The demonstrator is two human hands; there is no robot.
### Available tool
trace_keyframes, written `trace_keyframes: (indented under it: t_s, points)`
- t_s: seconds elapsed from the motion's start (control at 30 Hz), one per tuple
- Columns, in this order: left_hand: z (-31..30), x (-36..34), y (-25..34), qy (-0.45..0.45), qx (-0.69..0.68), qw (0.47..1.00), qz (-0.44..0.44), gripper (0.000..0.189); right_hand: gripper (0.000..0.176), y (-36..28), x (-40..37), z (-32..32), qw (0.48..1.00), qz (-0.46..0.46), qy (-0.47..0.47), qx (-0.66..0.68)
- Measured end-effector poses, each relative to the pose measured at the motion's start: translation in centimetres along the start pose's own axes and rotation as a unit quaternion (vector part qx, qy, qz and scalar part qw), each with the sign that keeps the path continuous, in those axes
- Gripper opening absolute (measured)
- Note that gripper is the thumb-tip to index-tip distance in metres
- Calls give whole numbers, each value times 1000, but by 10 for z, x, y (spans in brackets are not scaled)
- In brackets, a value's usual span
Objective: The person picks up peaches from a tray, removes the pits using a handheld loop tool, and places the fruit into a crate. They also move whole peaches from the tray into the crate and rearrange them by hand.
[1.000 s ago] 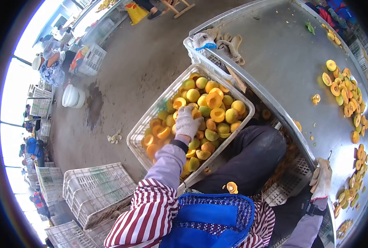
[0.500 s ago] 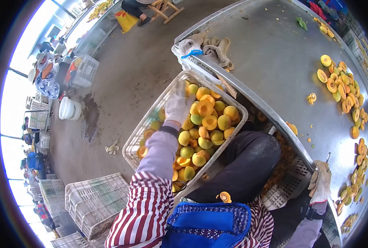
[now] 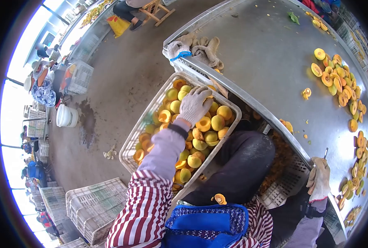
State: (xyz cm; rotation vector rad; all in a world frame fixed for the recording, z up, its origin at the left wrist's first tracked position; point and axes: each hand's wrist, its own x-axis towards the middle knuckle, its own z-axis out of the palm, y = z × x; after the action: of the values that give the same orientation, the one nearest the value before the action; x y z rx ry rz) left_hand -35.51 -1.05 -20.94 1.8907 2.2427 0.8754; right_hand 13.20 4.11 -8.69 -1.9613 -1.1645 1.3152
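My gloved left hand (image 3: 195,104) is in the white plastic crate (image 3: 130,138), palm down over the apricots (image 3: 200,144), many of them halved. Its fingers curl round an apricot half, of which only a bit of orange shows at the fingertips. At the right, my gloved right hand (image 3: 319,178) is closed beside the metal table's edge. From its fist a thin metal tool (image 3: 326,152) points up; the rest of the tool is hidden in the glove.
Halved apricots (image 3: 340,82) lie along the far side of the metal table (image 3: 258,49). Gloves (image 3: 206,51) rest at its corner. Stacked crates (image 3: 97,202) stand at lower left, a white bucket (image 3: 67,116) behind them. Other people sit farther off.
My left hand has moved right and slightly down across the crate, and its fingers have curled over the fruit. The right hand keeps its hold on the tool. The view has shifted slightly.
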Motion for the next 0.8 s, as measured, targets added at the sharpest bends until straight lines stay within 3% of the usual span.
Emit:
trace_keyframes:
  t_s: [0.2,0.27,0.33,0.37,0.43,0.53,0.6,0.63,0.8]
  points:
    - [2,13,38,-160,-13,986,-37,29,35,-6,-4,-1,1000,22,-12,13]
    - [21,-7,49,-135,25,990,-18,29,35,-7,-6,-1,1000,24,-10,8]
    - [66,-41,38,-80,181,976,95,37,36,-5,-5,-2,1000,23,-6,1]
    - [81,-57,43,-39,82,996,22,48,36,-1,-5,-3,1000,4,-14,7]
    - [75,-49,43,-69,65,995,14,52,36,-1,-4,-2,999,-23,-28,20]
    - [49,-46,38,-133,47,990,-5,57,33,-5,-2,5,1000,6,2,4]
    - [27,-58,37,-159,-49,986,25,60,31,-2,-3,4,1000,2,11,13]
    - [13,-67,41,-136,-33,990,-8,60,31,-1,-4,3,1000,6,10,10]
    - [-6,-87,16,-65,97,993,-13,62,31,0,1,5,1000,6,25,-3]
